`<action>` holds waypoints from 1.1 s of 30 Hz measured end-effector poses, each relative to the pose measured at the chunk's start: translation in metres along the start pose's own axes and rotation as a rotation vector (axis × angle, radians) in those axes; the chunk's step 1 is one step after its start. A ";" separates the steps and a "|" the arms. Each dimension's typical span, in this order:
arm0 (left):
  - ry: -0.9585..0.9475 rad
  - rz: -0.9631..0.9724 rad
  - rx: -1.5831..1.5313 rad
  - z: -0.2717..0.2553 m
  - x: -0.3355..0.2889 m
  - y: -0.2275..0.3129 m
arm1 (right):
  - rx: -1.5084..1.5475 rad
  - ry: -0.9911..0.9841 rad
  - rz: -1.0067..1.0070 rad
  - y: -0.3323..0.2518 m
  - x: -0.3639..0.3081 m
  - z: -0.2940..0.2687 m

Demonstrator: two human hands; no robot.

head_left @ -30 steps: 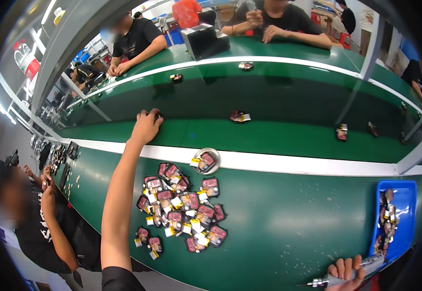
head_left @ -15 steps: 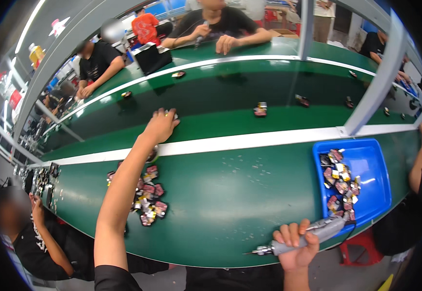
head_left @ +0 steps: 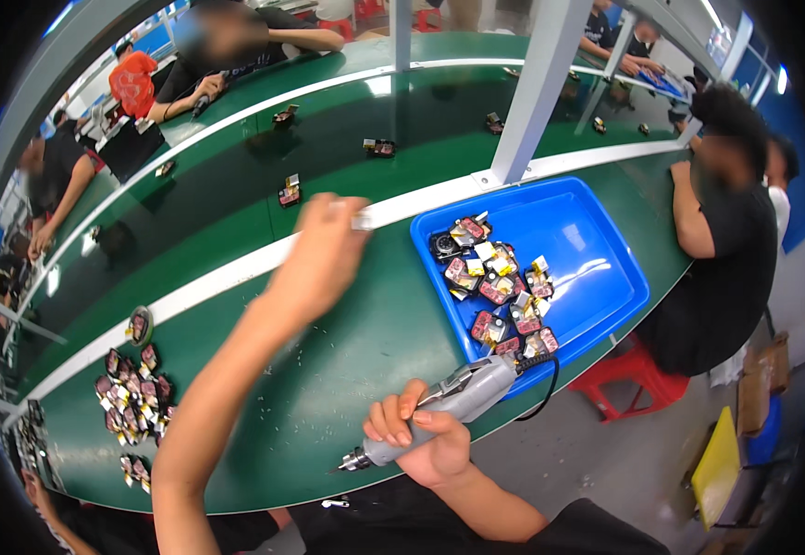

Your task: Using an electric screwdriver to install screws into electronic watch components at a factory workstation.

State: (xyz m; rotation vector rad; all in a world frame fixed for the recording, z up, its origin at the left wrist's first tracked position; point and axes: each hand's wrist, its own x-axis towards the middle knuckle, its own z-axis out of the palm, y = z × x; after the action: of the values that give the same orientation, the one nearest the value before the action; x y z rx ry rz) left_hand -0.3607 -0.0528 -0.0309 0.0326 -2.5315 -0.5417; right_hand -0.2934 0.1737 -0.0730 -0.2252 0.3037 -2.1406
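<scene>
My left hand (head_left: 324, 254) is raised above the white rail between bench and conveyor, slightly blurred, with its fingers closed. A small whitish piece (head_left: 363, 221) shows at its fingertips; whatever else it holds is hidden. In my right hand (head_left: 430, 442) lies a grey electric screwdriver (head_left: 476, 390), fingers wrapped round its body, bit pointing left over the bench's near edge. Its black cord runs beside a blue tray (head_left: 606, 268). Along that tray's left side sit several small black-and-pink assemblies (head_left: 500, 287) with white and yellow tabs.
More such assemblies form a pile (head_left: 132, 398) on the green bench (head_left: 347, 370) at left, near a small round dish (head_left: 141, 326). Others ride the dark conveyor (head_left: 236, 185). A grey post (head_left: 541, 88) rises behind the tray. Co-workers sit across and at right, near a red stool (head_left: 629, 375).
My left hand has come back from over the conveyor and moved right, toward the tray. The view has swung right. My right hand still grips the screwdriver.
</scene>
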 end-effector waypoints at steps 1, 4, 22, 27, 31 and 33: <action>-0.020 0.037 -0.114 0.014 0.009 0.025 | 0.004 0.002 -0.008 0.000 -0.001 0.001; -0.223 0.121 -0.281 0.033 0.027 0.074 | -0.009 -0.007 0.005 -0.003 -0.002 0.001; 0.110 -0.509 0.314 -0.006 0.010 -0.107 | 0.061 -0.088 -0.031 0.003 0.000 -0.008; 0.061 -0.552 0.452 -0.009 0.014 -0.106 | 0.109 -0.084 0.020 0.003 0.000 -0.006; 0.030 -0.546 0.486 -0.009 0.014 -0.111 | 0.086 0.010 -0.017 0.002 -0.001 0.005; 0.002 -0.521 0.490 -0.010 0.013 -0.113 | 0.091 0.027 -0.023 0.002 0.000 0.009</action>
State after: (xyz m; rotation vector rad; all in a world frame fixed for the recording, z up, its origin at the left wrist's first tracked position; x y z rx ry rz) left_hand -0.3767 -0.1621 -0.0599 0.8847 -2.5859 -0.0912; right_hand -0.2898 0.1716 -0.0650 -0.1485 0.2194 -2.1757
